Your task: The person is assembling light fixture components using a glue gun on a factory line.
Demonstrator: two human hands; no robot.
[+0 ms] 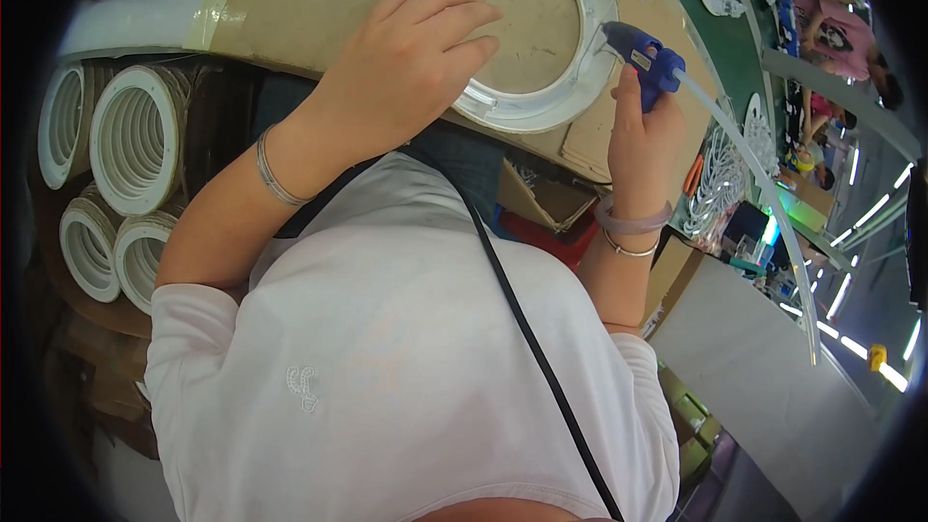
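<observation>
On the cardboard-covered table lies a white ring (587, 53), flat, with cardboard showing through its middle. My left hand (416, 53) is over the ring's left side, fingers stretched and apart; whether they press on the rim I cannot tell. My right hand (643, 140) is closed around a blue hot glue gun (646, 60). The gun's dark nozzle points left at the ring's right rim, close to or touching it. A long, whitish glue stick (749, 150) sticks out of its back and bends down to the right.
Stacks of white rings (140, 140) stand at the left, below the table edge. An open cardboard box (541, 195) sits under the table. A black cord (522, 319) crosses my shirt. Bundled cables (713, 179) lie on the green bench at right; other people are farther off.
</observation>
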